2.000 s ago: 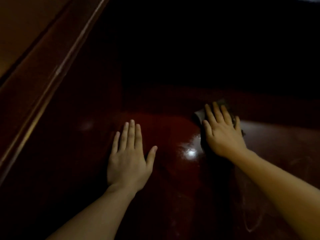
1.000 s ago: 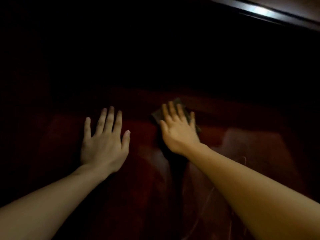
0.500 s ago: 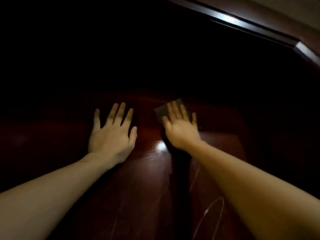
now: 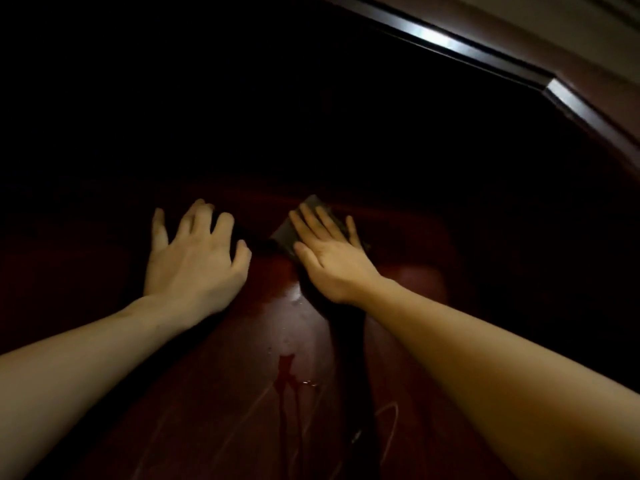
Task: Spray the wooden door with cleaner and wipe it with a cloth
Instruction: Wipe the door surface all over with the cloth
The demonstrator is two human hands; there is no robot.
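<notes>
Surface: dim red wooden door point(image 4: 214, 393), wet runs point(image 4: 285, 370) showing.
Right hand point(image 4: 332, 265): flat, pressing grey cloth point(image 4: 289, 237) to door.
Left hand point(image 4: 194, 261): spread, empty, bracing.
Progress: apparently sprayed; wiping looks unfinished.

No readable text, label or number anywhere — none.

Dim, underexposed view, black upper door point(image 4: 242, 98), small glare spot mid-panel, bright streak on frame point(image 4: 436, 38).
</notes>
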